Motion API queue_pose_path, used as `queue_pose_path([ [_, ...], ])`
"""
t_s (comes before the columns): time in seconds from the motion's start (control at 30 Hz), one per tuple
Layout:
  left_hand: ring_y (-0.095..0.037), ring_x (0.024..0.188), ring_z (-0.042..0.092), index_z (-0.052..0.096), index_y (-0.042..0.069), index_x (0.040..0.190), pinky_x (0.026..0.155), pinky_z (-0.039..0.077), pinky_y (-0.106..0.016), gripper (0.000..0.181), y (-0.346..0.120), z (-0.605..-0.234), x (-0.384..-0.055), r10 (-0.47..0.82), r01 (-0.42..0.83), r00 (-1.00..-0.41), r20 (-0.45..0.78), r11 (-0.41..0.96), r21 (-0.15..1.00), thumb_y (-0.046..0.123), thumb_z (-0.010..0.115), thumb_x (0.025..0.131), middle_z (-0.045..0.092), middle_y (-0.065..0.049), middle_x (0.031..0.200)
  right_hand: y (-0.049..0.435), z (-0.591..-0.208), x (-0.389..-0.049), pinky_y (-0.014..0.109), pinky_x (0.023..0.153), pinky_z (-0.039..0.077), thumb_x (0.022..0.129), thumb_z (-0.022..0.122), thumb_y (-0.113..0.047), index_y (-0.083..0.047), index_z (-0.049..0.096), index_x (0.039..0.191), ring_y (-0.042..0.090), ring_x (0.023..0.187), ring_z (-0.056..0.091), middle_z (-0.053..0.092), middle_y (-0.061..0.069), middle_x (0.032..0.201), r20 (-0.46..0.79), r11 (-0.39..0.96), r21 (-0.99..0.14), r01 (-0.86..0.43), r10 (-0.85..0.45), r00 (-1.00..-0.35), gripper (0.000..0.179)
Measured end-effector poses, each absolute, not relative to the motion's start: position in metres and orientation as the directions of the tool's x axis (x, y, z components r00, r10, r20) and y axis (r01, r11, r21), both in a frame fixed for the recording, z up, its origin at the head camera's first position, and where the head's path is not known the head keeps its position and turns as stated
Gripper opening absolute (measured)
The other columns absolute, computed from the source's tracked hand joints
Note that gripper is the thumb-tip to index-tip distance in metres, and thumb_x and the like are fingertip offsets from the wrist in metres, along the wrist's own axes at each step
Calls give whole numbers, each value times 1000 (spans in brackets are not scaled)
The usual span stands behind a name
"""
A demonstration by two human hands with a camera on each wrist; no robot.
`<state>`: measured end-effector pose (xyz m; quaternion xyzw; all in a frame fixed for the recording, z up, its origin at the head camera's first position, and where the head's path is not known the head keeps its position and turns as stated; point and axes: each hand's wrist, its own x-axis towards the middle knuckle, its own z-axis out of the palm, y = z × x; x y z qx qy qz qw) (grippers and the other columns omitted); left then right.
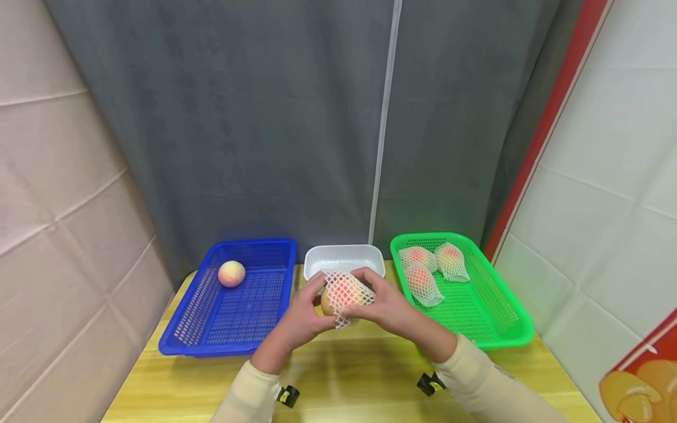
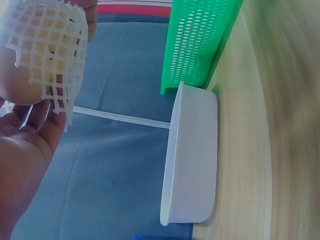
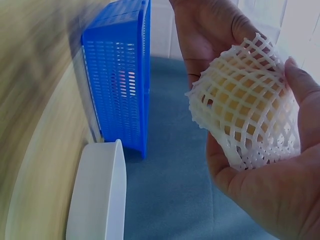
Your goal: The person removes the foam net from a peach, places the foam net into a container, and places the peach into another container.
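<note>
Both hands hold one peach above the table, in front of the white tray. A white foam net covers most of the fruit; its left side stays bare in the head view. My left hand grips the peach from the left, fingers and thumb curled round it. From the right, my right hand holds the netted fruit between thumb and fingers. In the left wrist view, the net's open edge hangs loose beside the left fingers.
On the left, a blue basket holds one bare peach. The white tray stands mid-table near the grey curtain. A green basket on the right contains three netted peaches. Everything stands on a wooden table.
</note>
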<state>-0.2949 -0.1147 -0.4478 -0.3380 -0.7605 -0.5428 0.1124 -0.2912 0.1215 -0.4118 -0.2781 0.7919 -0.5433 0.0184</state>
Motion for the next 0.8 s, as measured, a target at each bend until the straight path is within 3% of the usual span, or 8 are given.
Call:
queue_pose_path([
  [0.47,-18,105,63,66,13,133,84,61,-32,64,-119,-449,-294,367,661,-737,567,221,717,9,87,73,61,-3,127,131,-411,-296,28,78,58,92,93,-20,-11,73,126,19,95,67,73,3,108,327,245,-847,-472,-459,-826,40],
  [0.8,-20,108,65,65,10,134,86,62,-33,64,-123,-452,-295,364,632,-761,538,226,741,10,90,75,60,-5,129,136,-404,-298,28,82,56,95,91,-21,-12,76,111,20,98,66,73,1,104,335,270,-817,-510,-498,-800,24],
])
